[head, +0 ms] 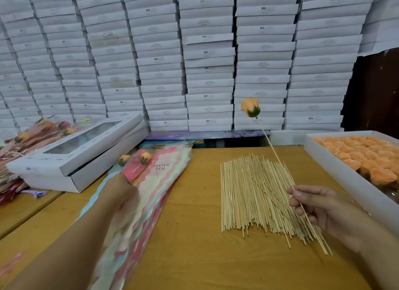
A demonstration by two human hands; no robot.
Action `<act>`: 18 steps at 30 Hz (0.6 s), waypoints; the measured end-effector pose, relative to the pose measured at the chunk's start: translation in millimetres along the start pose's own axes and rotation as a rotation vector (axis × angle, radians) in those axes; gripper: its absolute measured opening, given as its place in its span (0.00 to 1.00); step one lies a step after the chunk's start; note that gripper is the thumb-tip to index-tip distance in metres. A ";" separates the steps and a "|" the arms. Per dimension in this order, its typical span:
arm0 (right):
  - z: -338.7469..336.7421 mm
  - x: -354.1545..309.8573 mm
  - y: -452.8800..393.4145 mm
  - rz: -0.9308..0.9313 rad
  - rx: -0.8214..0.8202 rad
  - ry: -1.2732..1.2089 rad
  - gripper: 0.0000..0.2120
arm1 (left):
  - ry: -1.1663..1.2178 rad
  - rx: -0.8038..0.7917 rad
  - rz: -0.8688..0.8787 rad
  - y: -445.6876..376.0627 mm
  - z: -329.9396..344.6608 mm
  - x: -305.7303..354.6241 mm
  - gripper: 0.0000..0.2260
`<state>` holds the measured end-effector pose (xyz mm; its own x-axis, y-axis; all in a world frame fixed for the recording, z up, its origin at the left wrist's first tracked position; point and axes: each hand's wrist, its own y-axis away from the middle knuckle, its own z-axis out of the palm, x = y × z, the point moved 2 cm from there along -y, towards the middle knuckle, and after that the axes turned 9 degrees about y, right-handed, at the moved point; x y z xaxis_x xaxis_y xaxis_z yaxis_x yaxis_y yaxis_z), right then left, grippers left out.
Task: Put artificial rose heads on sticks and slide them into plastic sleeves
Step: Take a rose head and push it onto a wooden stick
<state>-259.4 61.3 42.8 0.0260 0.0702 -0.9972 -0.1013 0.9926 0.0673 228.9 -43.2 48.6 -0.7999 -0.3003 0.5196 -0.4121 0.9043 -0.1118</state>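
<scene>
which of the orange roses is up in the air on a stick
The rose on the stick pinched in the right hand. It stands above the table; the two by the left hand lie on the sleeves, and the rest sit in the tray.

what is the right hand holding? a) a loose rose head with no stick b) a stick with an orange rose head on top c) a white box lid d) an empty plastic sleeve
b: the right hand pinches a thin stick with an orange rose head on its upper end.
</scene>
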 end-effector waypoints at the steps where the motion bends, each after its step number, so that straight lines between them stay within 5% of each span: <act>1: 0.0 0.1 0.0 0.000 0.002 0.001 0.13 | 0.001 0.012 0.011 0.9 -0.9 0.5 0.05; 6: -1.0 -0.3 0.4 -0.005 0.000 0.001 0.11 | 0.192 0.031 -0.033 0.9 1.5 0.5 0.09; 11: -1.3 -0.6 1.0 -0.012 0.003 0.001 0.10 | 0.251 -0.142 -0.150 5.1 0.3 5.2 0.19; 18: -1.5 -0.8 0.3 -0.018 0.012 -0.003 0.11 | 0.171 -0.125 -0.131 -0.6 2.5 2.3 0.06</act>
<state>-260.9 61.5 43.5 0.0309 0.0525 -0.9981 -0.0883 0.9949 0.0496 226.2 -45.2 47.8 -0.6533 -0.3716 0.6596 -0.4418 0.8946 0.0664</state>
